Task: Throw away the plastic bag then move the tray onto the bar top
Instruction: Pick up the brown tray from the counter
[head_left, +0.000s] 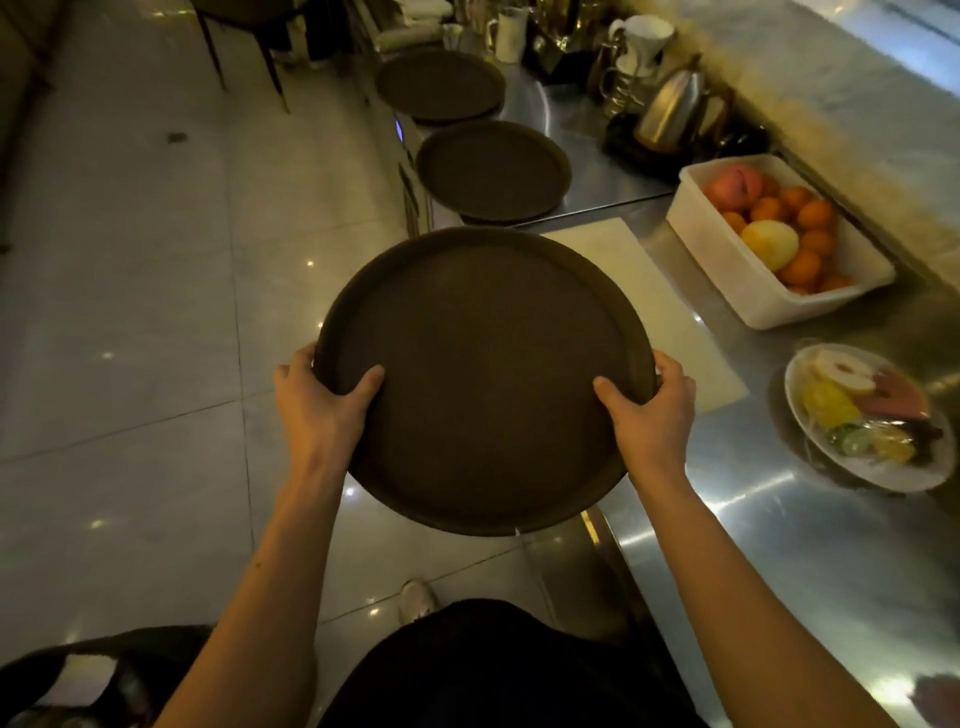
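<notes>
Tray (483, 379), round, dark brown and empty, sits in our grip above the floor beside the steel counter (779, 545). Our left hand (322, 400) and right hand (649, 415) clamp opposite rims, thumbs on top, fingers curled under. We read no writing anywhere. A white bin (753, 280) holds oranges and other fruit; a wrapped plate (810, 457) holds cut fruit. Two matching trays (493, 171) lie farther along.

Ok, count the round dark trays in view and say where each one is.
3. One tray is held by the left hand and right hand; two more sit on the steel counter, middle and far. Either may be a stack.
</notes>
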